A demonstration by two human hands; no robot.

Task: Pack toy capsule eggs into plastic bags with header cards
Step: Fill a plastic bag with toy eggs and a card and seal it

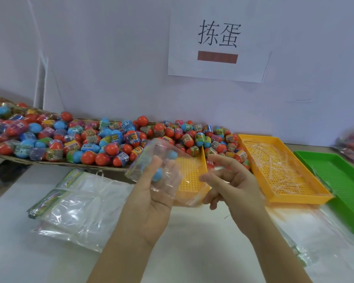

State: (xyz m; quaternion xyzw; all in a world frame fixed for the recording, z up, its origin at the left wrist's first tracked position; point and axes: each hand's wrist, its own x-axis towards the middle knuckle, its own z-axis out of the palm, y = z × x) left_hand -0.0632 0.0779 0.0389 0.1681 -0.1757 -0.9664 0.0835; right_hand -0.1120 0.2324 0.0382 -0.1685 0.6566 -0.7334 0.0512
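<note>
**A:** Above the white table [192, 252], your left hand [151, 203] holds a clear plastic bag [149, 154], palm up, with the fingers curled under the film.

**B:** Yes, and you have a blue capsule egg [157, 174] inside it, lying right against your fingers. A second blue egg [172, 155] sits higher in the bag, just past your fingertips.

**A:** Your right hand [233, 188] hangs just beside the bag, fingers loosely bent and spread, gripping nothing.

**B:** Whether those fingers touch the bag's loose lower edge, I cannot tell you.

**A:** Behind your hands, the heap of red and blue capsule eggs [110, 139] lies on a cardboard sheet [49, 162] along the wall.

**B:** Left of your left wrist lies a stack of empty bags with header cards [74, 201]. To your right, an orange perforated tray [284, 176] holding thin film strips sits beside a green tray [345, 180].
</note>
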